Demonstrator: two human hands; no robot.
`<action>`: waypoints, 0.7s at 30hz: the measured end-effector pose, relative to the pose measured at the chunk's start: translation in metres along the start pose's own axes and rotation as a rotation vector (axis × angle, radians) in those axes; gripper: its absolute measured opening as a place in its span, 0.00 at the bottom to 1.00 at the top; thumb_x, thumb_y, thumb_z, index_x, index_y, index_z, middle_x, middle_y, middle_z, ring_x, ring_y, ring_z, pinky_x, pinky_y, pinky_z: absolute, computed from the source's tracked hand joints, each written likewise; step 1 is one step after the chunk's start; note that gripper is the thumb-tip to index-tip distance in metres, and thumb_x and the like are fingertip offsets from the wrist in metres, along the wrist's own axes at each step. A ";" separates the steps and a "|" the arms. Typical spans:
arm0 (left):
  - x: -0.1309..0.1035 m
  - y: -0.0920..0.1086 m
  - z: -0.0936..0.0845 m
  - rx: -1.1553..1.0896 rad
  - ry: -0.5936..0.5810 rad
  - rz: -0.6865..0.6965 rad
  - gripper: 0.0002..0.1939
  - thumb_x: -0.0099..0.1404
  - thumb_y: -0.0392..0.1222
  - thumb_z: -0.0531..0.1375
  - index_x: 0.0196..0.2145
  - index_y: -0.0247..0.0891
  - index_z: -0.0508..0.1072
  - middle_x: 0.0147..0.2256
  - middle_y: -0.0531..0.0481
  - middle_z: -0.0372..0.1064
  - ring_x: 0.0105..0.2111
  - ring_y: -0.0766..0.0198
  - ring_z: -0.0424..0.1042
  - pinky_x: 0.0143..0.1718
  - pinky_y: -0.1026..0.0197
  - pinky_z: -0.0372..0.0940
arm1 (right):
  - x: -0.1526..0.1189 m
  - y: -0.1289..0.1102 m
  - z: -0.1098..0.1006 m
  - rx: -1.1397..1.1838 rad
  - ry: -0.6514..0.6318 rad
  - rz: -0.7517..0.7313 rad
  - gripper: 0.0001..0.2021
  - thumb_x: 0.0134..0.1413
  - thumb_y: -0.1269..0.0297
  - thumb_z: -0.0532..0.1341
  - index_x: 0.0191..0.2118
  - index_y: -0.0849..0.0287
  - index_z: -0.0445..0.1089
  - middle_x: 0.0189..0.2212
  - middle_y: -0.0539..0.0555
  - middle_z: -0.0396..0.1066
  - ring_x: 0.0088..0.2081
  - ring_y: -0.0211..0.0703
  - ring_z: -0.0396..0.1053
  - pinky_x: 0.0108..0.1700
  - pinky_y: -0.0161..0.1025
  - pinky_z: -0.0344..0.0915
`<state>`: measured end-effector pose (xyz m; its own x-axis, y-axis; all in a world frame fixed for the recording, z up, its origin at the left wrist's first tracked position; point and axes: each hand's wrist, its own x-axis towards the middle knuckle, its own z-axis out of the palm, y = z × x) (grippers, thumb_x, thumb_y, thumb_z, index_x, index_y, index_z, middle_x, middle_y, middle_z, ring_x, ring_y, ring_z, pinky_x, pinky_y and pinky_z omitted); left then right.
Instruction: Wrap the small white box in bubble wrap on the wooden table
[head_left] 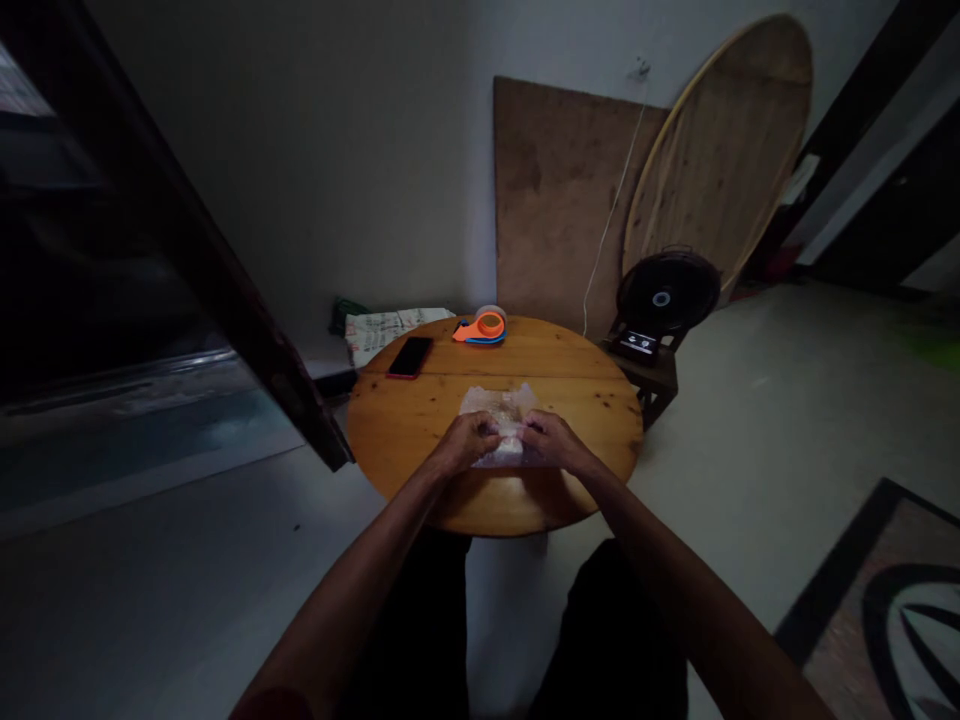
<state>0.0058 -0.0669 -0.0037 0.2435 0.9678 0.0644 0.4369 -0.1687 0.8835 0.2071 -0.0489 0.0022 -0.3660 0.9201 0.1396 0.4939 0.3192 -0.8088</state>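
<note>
A sheet of clear bubble wrap (498, 400) lies on the round wooden table (397, 430) in front of me. On its near half is a small whitish bundle, and what is inside it cannot be made out. My left hand (466, 440) pinches the wrap from the left, fingers curled. From the right, my right hand (553, 438) grips the same wrap, its fingertips close to those of the left. Farther back on the table stands an orange and blue tape dispenser (481, 326), apart from both hands.
A dark phone (410, 357) with a red edge lies at the table's back left. Behind the table are a printed white sack (375, 335) and a brown board (559, 200). A black fan (661, 298) sits on a wooden stool (660, 378) to the right.
</note>
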 end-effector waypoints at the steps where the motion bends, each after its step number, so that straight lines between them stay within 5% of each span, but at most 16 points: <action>1: 0.000 0.000 0.000 0.004 0.007 0.001 0.07 0.52 0.39 0.60 0.29 0.33 0.70 0.23 0.56 0.63 0.22 0.72 0.60 0.22 0.70 0.54 | 0.002 0.001 0.000 0.004 0.001 0.010 0.08 0.46 0.62 0.58 0.23 0.60 0.65 0.19 0.46 0.60 0.24 0.33 0.55 0.25 0.30 0.50; 6: -0.002 0.008 -0.001 0.070 0.053 0.030 0.10 0.52 0.38 0.61 0.34 0.34 0.71 0.29 0.54 0.68 0.26 0.70 0.64 0.25 0.70 0.56 | 0.005 0.005 -0.002 0.022 -0.024 0.061 0.08 0.45 0.61 0.57 0.23 0.60 0.65 0.18 0.46 0.61 0.22 0.34 0.57 0.23 0.30 0.51; 10: -0.001 0.011 -0.002 0.184 0.056 -0.048 0.10 0.56 0.45 0.60 0.28 0.33 0.73 0.22 0.54 0.65 0.24 0.69 0.63 0.24 0.68 0.54 | 0.005 0.004 -0.005 0.026 -0.052 0.099 0.08 0.42 0.61 0.58 0.22 0.61 0.66 0.17 0.47 0.62 0.20 0.33 0.57 0.22 0.30 0.51; 15: 0.006 0.004 0.002 0.218 0.071 -0.090 0.07 0.53 0.40 0.60 0.28 0.33 0.73 0.21 0.55 0.65 0.22 0.70 0.63 0.23 0.69 0.54 | 0.009 0.002 -0.006 0.037 -0.069 0.131 0.05 0.41 0.64 0.59 0.23 0.61 0.67 0.16 0.46 0.63 0.20 0.33 0.58 0.22 0.30 0.52; 21: 0.008 0.001 0.005 0.207 0.102 -0.076 0.14 0.53 0.38 0.61 0.39 0.34 0.73 0.35 0.49 0.72 0.33 0.66 0.69 0.30 0.68 0.61 | 0.007 0.003 -0.008 0.063 -0.159 0.152 0.08 0.41 0.61 0.60 0.23 0.61 0.69 0.17 0.47 0.65 0.20 0.33 0.59 0.22 0.30 0.54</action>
<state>0.0119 -0.0605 -0.0049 0.1194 0.9912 0.0571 0.6212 -0.1194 0.7745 0.2121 -0.0394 0.0057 -0.4131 0.9077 -0.0742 0.5043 0.1602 -0.8485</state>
